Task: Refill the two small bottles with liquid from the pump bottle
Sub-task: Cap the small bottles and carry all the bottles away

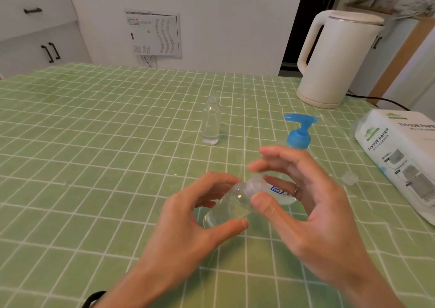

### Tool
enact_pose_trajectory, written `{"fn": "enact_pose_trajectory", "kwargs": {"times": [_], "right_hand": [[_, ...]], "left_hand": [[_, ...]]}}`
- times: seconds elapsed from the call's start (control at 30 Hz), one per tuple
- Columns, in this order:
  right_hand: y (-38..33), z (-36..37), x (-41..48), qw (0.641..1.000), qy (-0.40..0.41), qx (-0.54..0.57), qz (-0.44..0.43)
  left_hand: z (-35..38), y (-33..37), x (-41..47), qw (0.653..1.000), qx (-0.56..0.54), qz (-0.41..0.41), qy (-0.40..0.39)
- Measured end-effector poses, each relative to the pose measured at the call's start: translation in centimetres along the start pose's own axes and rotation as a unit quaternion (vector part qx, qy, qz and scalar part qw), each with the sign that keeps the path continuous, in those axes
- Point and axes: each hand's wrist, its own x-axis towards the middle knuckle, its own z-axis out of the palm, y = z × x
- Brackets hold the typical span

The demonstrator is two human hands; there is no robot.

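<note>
1. Counting in the head view: two small bottles, one pump bottle (298, 139), two caps, one kettle (339, 58), one tissue pack (400, 157), two hands.
2. Left hand (188, 215) curls round the first bottle (228, 210), which is tilted just above the counter (94, 166).
3. Right hand (313, 204) pinches that bottle's cap (254, 187) between thumb and fingers; the fingertips are blurred.
4. Second bottle (210, 121) stands upright and uncapped mid-counter, well apart from both hands.
5. Loose cap (350, 178) lies near the tissue pack.
6. Pump bottle's body is mostly hidden behind the right hand; the tissue pack is cut off at the right edge.
</note>
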Motion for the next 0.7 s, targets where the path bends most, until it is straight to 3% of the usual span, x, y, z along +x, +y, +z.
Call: {"fn": "enact_pose_trajectory", "kwargs": {"times": [0.2,0.33,0.5,0.7], "right_hand": [[-0.11,0.05,0.03,1.0,0.022,-0.012,0.001],[-0.19,-0.18,-0.03,0.999,-0.039,0.005,-0.013],[0.2,0.29,-0.22,1.0,-0.01,-0.022,-0.016],[0.15,-0.43,0.08,0.997,-0.042,-0.06,-0.034]], "left_hand": [[-0.01,0.1,-0.06,1.0,0.003,0.002,-0.005],[0.08,0.14,-0.11,1.0,0.001,0.004,-0.001],[0.08,0.04,-0.04,1.0,0.007,0.004,-0.011],[-0.01,0.04,0.04,1.0,-0.006,-0.004,-0.003]]}}
